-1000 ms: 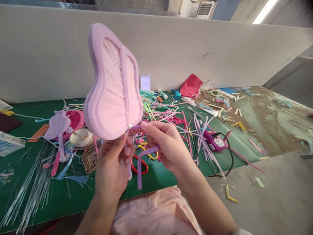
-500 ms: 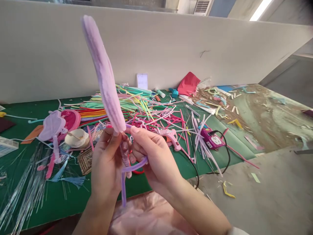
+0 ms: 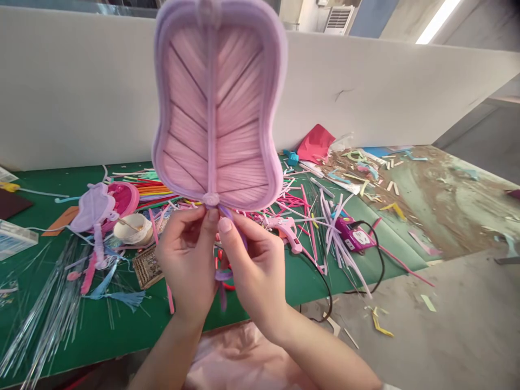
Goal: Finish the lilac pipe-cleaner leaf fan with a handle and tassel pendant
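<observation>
Green table [image 3: 134, 330]: clutter on far side. Fan [image 3: 239, 119] upright above it, mid-scene, face-on to cam; was edge-on a moment ago, so swung round. L hand [image 3: 187, 254]: thumb + fingers pinched at fan's base, stem mostly hidden. R hand [image 3: 260, 265] just beside, pinching purple strip [image 3: 223, 275] close to base; loose end hangs below. Turn prob. brings strip round stem; wrap looks unfinished w/ end free.
</observation>
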Available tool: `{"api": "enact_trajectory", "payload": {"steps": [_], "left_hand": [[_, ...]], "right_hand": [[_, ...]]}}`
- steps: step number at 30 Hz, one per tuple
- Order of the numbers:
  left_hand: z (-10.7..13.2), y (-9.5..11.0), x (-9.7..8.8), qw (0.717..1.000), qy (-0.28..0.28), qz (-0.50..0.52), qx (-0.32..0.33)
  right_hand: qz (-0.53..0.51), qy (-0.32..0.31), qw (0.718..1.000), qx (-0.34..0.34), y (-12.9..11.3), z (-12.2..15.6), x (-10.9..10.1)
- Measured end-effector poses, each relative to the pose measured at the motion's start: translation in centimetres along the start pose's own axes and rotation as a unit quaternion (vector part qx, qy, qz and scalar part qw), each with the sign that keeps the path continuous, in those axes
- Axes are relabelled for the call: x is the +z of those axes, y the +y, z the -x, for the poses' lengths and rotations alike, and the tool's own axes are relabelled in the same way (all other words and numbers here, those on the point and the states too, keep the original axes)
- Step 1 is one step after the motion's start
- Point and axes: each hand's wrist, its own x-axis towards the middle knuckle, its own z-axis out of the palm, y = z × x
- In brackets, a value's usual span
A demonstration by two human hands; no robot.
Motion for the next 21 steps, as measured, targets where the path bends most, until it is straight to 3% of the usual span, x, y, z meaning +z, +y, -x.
{"api": "enact_trajectory", "payload": {"steps": [4, 6, 10, 15, 18, 21], "left_hand": [[0.9, -0.1, 0.0, 0.992, -0.013, -0.071, 0.106], [1.5, 0.3, -0.2, 0.99, -0.029, -0.077, 0.114], [1.9, 1.5, -0.3, 0.998, -0.06, -0.021, 0.03], [1.2, 2.6, 0.3, 0.987, -0.054, 0.12, -0.087], [1.1, 2.7, 0.5, 0.978, -0.053, 0.154, -0.131], [1.2, 2.5, 0.5, 0.973, -0.066, 0.165, -0.149]], "right_hand": [[0.127, 0.044, 0.985, -0.109, 0.2, 0.0, 0.0], [0.166, 0.074, 0.971, -0.155, 0.1, 0.0, -0.1], [0.234, 0.106, 0.935, -0.244, -0.3, -0.1, -0.8], [0.302, 0.07, 0.893, -0.325, -0.3, -0.3, -1.4], [0.29, 0.076, 0.901, -0.314, -0.4, -0.6, -1.4], [0.242, 0.098, 0.933, -0.249, -0.8, -0.7, -1.1]]}}
